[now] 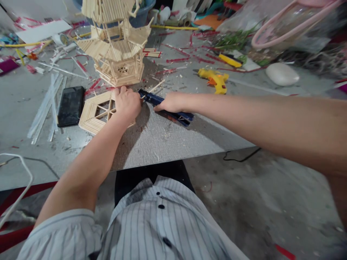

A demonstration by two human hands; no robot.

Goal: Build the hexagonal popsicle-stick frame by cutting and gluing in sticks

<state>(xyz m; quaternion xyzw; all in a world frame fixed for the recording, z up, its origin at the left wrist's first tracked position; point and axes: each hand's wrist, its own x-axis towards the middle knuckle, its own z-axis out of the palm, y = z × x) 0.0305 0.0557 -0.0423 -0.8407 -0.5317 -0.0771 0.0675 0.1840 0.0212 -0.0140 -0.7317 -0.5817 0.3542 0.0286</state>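
Observation:
My left hand [128,103] is closed over the right part of a flat hexagonal frame [93,119] made of thin wooden sticks. A short light stick [143,96] pokes out at its fingertips, touching or very close to the end of a dark blue tool. My right hand [172,102] grips this long, stapler-like tool [184,117], which lies slanted on the table. Just behind my left hand stands a tiered pagoda model [121,50] of the same sticks. My fingers hide part of the frame and most of the short stick.
A black phone [71,106] and clear glue sticks [46,104] lie at the left. Right of the model are a yellow glue gun [214,79], a yellow cutter [230,60] and a white oval object [282,74]. Red scraps litter the grey table [151,144].

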